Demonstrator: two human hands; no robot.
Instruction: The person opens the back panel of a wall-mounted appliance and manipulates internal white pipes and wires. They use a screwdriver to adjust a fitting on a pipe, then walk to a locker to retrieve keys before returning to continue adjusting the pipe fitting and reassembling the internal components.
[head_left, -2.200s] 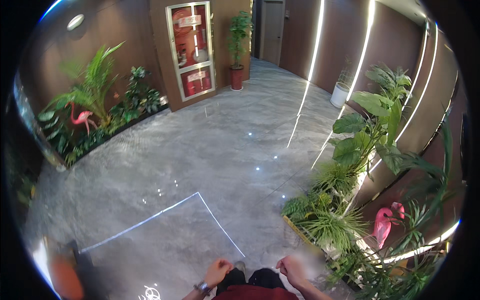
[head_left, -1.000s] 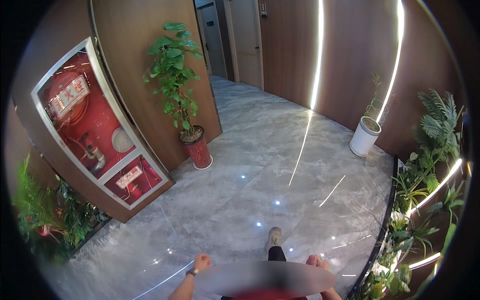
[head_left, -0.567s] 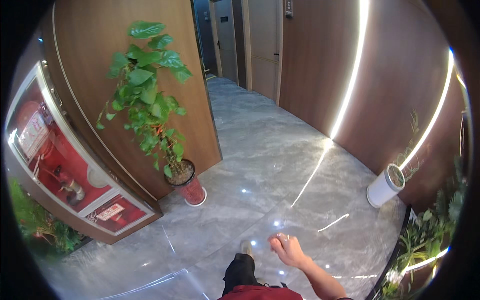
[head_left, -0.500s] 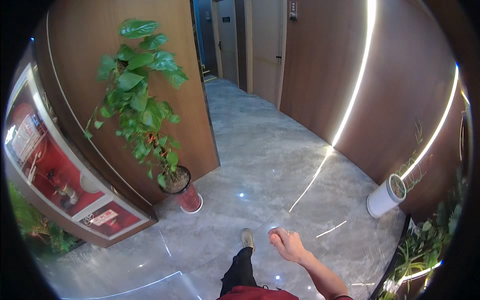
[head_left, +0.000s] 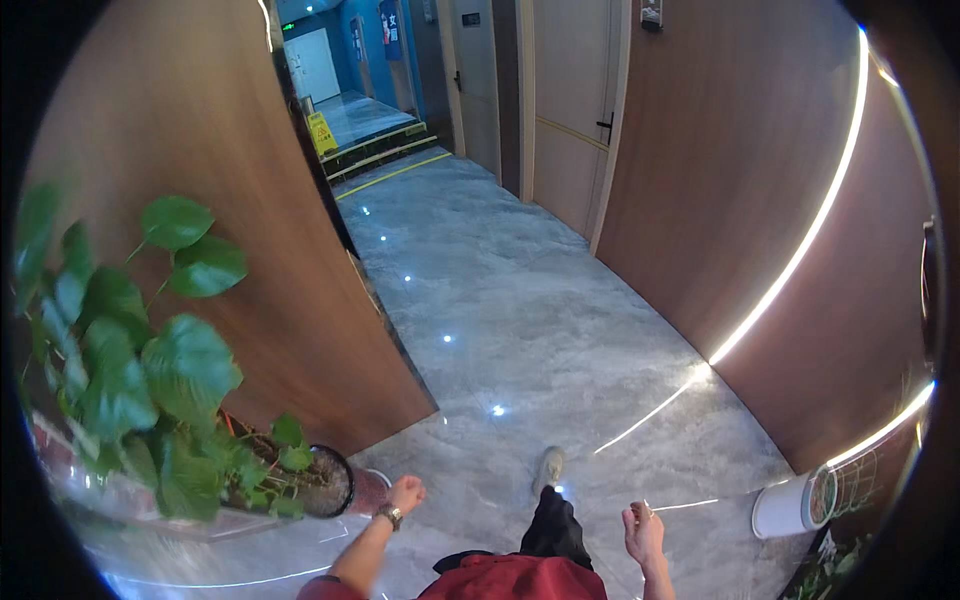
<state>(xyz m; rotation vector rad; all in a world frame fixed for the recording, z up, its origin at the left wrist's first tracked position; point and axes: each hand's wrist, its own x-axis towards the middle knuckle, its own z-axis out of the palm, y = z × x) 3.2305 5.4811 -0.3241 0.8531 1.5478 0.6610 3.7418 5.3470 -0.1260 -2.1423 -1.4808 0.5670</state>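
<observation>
My left hand [head_left: 407, 494] swings low in front of me, its fingers curled in with nothing visible in them. A metal-banded watch [head_left: 389, 515] circles that wrist. Just beside this hand, in the view, is a red plant pot [head_left: 368, 490] with a dark rim. My right hand [head_left: 643, 533] hangs on the other side of my body, empty, its fingers loosely bent and apart. Between the hands, my shoe [head_left: 549, 470] is forward on the grey floor below the dark trouser leg [head_left: 558, 527].
A large leafy plant [head_left: 180, 370] fills the left, before a wood-panelled wall [head_left: 215, 170]. On the right stands a white planter [head_left: 785, 508]. A corridor floor [head_left: 480, 260] leads past doors [head_left: 570, 100] to steps [head_left: 385, 150] and a yellow floor sign [head_left: 321, 133].
I have stepped forward; the plant and pot are nearer and lower left. My left hand and watch have come into view. More of the corridor shows, including the steps.
</observation>
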